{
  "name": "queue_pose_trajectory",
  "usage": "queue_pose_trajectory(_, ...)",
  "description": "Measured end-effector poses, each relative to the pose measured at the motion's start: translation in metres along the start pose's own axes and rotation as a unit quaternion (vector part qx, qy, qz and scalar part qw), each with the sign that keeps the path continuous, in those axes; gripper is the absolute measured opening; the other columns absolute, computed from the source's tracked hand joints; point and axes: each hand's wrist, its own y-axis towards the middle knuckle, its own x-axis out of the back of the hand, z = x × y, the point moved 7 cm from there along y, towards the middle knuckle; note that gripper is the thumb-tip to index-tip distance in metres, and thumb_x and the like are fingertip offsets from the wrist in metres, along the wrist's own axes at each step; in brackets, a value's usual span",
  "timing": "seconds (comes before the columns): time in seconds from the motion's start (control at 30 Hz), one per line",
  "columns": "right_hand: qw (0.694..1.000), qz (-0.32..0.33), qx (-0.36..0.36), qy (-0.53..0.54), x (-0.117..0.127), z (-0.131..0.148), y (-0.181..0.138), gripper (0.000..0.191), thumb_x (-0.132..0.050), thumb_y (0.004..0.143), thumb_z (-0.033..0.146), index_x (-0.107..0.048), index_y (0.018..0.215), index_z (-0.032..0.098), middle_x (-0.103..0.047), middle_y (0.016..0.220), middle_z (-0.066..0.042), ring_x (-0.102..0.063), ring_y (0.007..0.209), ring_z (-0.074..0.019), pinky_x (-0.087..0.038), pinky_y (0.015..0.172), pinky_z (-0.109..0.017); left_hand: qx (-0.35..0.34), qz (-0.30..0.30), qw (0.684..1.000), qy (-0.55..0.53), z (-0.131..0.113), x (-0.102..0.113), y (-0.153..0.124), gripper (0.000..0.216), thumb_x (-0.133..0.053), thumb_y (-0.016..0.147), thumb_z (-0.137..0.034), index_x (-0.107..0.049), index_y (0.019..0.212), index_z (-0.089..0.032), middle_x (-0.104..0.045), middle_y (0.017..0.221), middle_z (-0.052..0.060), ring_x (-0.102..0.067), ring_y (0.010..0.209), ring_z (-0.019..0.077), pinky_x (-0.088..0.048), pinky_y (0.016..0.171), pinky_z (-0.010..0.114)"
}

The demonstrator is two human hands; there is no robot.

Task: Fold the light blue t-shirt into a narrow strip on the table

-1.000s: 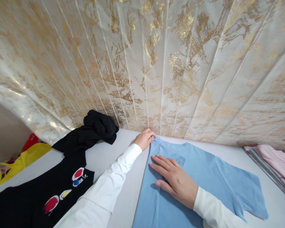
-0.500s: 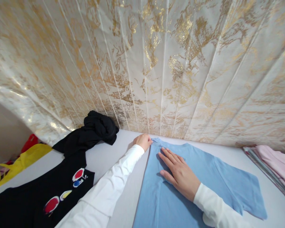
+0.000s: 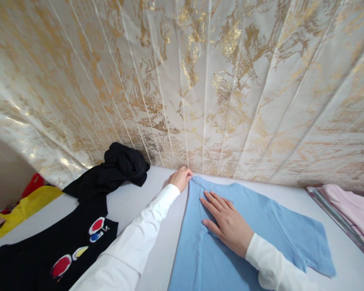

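A light blue T-shirt (image 3: pixel 248 226) lies on the white surface, its left side folded over in a long strip and one short sleeve spread to the right. At the shirt's far left corner, my left hand (image 3: pixel 180 178) is closed, with thumb and fingers pinching the edge of the fabric. My right hand (image 3: pixel 229 224) rests flat on the shirt, fingers stretched out and slightly spread, just right of the folded strip. The shirt's near end runs out of view.
To the left lies a black garment (image 3: pixel 27 258) with a colourful sunglasses print, with a bunched black cloth (image 3: pixel 121 165) behind it. Yellow fabric (image 3: pixel 27 210) is at the far left. Folded clothes (image 3: pixel 352 210) are stacked at right. A gold-patterned curtain (image 3: pixel 194 101) hangs behind the white surface (image 3: pixel 136 198).
The view has shifted slightly, so the clothes appear a little farther left. Both hands keep nearly the same places on the T-shirt.
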Motion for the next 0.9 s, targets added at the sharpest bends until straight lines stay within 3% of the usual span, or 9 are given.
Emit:
queue_pose_trajectory(0.17, 1.0, 0.025, 0.002, 0.01, 0.007, -0.006, 0.003, 0.057, -0.045, 0.093, 0.046, -0.04, 0.142, 0.017, -0.032, 0.15, -0.012, -0.026, 0.139, -0.0261, -0.032, 0.109, -0.047, -0.016, -0.006, 1.0, -0.008, -0.002, -0.002, -0.001, 0.015, -0.057, 0.093, -0.027, -0.062, 0.099, -0.014, -0.062, 0.103, 0.005, -0.061, 0.09, 0.0175, -0.051, 0.082, 0.038)
queue_pose_trajectory(0.37, 0.998, 0.01, 0.058, 0.012, 0.019, -0.001, 0.031, 0.055, -0.048, 0.092, 0.038, -0.041, 0.141, 0.013, -0.034, 0.149, -0.013, -0.025, 0.14, -0.0254, -0.028, 0.111, -0.046, -0.024, -0.016, 0.999, -0.018, -0.004, 0.001, -0.003, 0.01, -0.057, 0.092, -0.023, -0.062, 0.095, -0.014, -0.062, 0.098, 0.004, -0.06, 0.086, 0.0164, -0.05, 0.08, 0.036)
queue_pose_trajectory(0.7, 0.999, 0.002, 0.033, -0.008, -0.004, -0.007, 0.048, 0.059, -0.04, 0.095, 0.047, -0.041, 0.141, 0.009, -0.032, 0.15, -0.015, -0.022, 0.14, -0.0284, -0.027, 0.111, -0.047, -0.022, -0.031, 0.999, -0.036, 0.0, 0.002, -0.003, 0.012, -0.056, 0.088, -0.01, -0.062, 0.094, -0.018, -0.063, 0.096, 0.002, -0.06, 0.086, 0.0155, -0.046, 0.08, 0.03)
queue_pose_trajectory(0.9, 0.999, -0.016, 0.04, 0.002, -0.003, -0.006, 0.047, 0.06, -0.041, 0.094, 0.051, -0.043, 0.139, 0.01, -0.035, 0.148, -0.016, -0.022, 0.14, -0.0275, -0.026, 0.111, -0.048, -0.04, -0.022, 0.998, -0.054, -0.002, 0.002, -0.001, 0.006, -0.058, 0.088, -0.015, -0.064, 0.089, -0.018, -0.063, 0.092, 0.001, -0.06, 0.083, 0.0145, -0.047, 0.08, 0.031)
